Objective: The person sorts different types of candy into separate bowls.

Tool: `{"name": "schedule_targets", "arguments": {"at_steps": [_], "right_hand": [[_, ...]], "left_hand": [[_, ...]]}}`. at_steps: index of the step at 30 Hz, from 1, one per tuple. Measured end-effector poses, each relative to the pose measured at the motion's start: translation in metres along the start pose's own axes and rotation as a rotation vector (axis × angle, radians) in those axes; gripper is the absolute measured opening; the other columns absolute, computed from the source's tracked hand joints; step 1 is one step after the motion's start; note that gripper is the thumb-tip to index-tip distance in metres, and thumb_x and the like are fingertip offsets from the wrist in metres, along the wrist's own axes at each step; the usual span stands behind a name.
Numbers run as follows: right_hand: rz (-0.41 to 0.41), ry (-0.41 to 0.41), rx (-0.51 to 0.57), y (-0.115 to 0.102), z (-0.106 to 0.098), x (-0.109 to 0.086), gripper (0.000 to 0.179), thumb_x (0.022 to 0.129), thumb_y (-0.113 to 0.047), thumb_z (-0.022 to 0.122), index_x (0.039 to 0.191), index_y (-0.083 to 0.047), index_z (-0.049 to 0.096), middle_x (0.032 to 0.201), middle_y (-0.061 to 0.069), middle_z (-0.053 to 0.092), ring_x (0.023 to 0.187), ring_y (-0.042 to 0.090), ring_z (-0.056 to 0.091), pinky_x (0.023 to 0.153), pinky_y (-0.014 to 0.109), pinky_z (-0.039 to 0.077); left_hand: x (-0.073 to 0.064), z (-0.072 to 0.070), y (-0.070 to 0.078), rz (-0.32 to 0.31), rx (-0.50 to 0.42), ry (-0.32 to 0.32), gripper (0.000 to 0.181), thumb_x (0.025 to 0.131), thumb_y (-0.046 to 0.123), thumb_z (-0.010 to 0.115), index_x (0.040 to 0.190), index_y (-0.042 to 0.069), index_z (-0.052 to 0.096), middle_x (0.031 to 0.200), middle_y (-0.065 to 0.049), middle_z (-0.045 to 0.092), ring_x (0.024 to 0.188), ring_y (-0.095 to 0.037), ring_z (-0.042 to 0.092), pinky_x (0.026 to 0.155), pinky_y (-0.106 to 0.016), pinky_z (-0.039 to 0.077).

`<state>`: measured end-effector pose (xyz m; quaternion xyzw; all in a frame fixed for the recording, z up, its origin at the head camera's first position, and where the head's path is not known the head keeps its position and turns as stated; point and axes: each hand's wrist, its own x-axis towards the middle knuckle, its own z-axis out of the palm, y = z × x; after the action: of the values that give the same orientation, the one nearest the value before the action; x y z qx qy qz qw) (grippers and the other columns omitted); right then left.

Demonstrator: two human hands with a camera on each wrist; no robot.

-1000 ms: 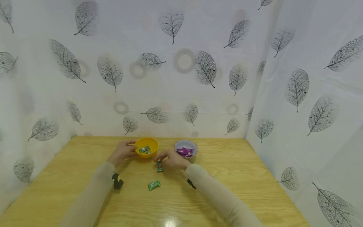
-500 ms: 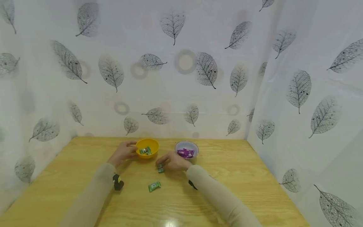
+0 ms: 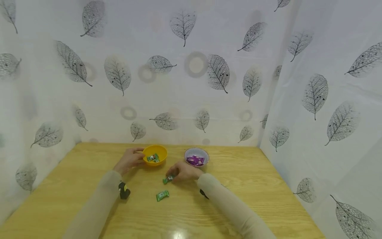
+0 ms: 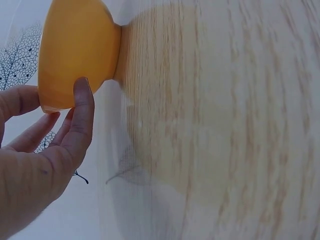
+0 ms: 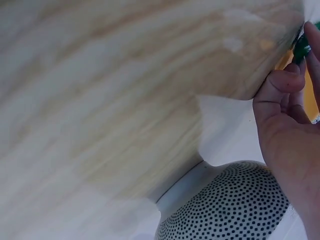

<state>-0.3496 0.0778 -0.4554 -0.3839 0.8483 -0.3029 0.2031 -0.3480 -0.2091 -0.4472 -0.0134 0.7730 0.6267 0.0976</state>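
Observation:
My left hand (image 3: pixel 130 160) holds the yellow bowl (image 3: pixel 162 152) at its left side; in the left wrist view, fingers and thumb meet the bowl (image 4: pixel 77 45) at its rim and outer wall. Several green-wrapped candies (image 3: pixel 152 157) lie inside. Right of and nearer than that bowl, my right hand (image 3: pixel 183 172) pinches a green-wrapped candy (image 3: pixel 166 180) low over the table. The right wrist view shows the green wrapper (image 5: pixel 302 49) at the fingertips, partly cut off by the frame edge. Another green candy (image 3: pixel 162 196) lies on the table, nearer to me.
A white bowl (image 3: pixel 197 150) with purple-wrapped candies (image 3: pixel 195 160) stands right of the yellow one, just behind my right hand. Its outside is dotted in the right wrist view. Leaf-patterned curtains (image 3: pixel 167 93) rise behind the wooden table (image 3: pixel 238 179) and along its sides.
My right fingers have come down onto the candy beside them and now pinch it, with the candy turned and shifted slightly nearer. The left hand stays at the yellow bowl.

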Motion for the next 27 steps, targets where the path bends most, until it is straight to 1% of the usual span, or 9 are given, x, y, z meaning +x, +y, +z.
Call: {"name": "schedule_targets", "arguments": {"at_steps": [4,7,13,17,21,27], "right_hand": [[0.017,0.0,-0.011,0.0012,0.0004,-0.0031,0.032,0.083,-0.016,0.077,0.114,-0.018,0.073,0.109,-0.01,0.073,0.088,0.001,0.064,0.08,0.018,0.054],[0.03,0.016,-0.031,0.0016,0.0,-0.0044,0.028,0.082,-0.017,0.078,0.11,-0.019,0.074,0.101,-0.012,0.073,0.083,0.001,0.063,0.076,0.018,0.053],[0.051,0.041,-0.046,0.001,-0.0004,-0.006,0.023,0.084,-0.014,0.077,0.106,-0.018,0.075,0.088,-0.009,0.071,0.075,0.002,0.059,0.07,0.018,0.052],[0.061,0.047,-0.04,0.0,-0.0003,-0.0066,0.022,0.084,-0.013,0.076,0.105,-0.018,0.075,0.086,-0.009,0.07,0.074,0.002,0.059,0.069,0.017,0.052],[0.061,0.054,-0.049,0.0006,0.0007,-0.0055,0.021,0.083,-0.016,0.077,0.104,-0.019,0.075,0.085,-0.011,0.07,0.074,0.002,0.059,0.068,0.018,0.052],[0.057,0.09,-0.107,0.0023,0.0023,-0.0047,0.019,0.083,-0.018,0.077,0.102,-0.021,0.076,0.09,-0.012,0.067,0.078,0.002,0.057,0.07,0.017,0.051]], "left_hand": [[0.0007,0.0003,-0.0006,-0.014,-0.003,0.004,0.052,0.099,0.009,0.05,0.146,-0.006,0.035,0.147,-0.031,0.038,0.117,-0.034,0.06,0.095,-0.041,0.055],[0.0002,0.0002,0.0,-0.011,-0.003,0.006,0.052,0.099,0.009,0.049,0.146,-0.006,0.036,0.147,-0.031,0.038,0.117,-0.033,0.06,0.095,-0.041,0.055],[-0.0016,0.0001,0.0002,0.001,0.016,0.011,0.051,0.099,0.011,0.05,0.146,-0.006,0.037,0.146,-0.031,0.04,0.117,-0.033,0.06,0.095,-0.041,0.055],[-0.0013,-0.0001,-0.0007,0.001,0.015,0.012,0.051,0.099,0.011,0.05,0.146,-0.005,0.038,0.147,-0.03,0.039,0.117,-0.033,0.06,0.096,-0.042,0.054],[-0.0006,-0.0004,-0.0015,-0.007,-0.003,0.015,0.05,0.099,0.01,0.05,0.146,-0.005,0.038,0.147,-0.03,0.039,0.117,-0.032,0.06,0.097,-0.043,0.053],[0.0012,-0.0008,-0.0022,0.003,0.016,0.023,0.05,0.099,0.01,0.049,0.145,-0.006,0.039,0.147,-0.03,0.039,0.116,-0.032,0.061,0.094,-0.04,0.055]]}}
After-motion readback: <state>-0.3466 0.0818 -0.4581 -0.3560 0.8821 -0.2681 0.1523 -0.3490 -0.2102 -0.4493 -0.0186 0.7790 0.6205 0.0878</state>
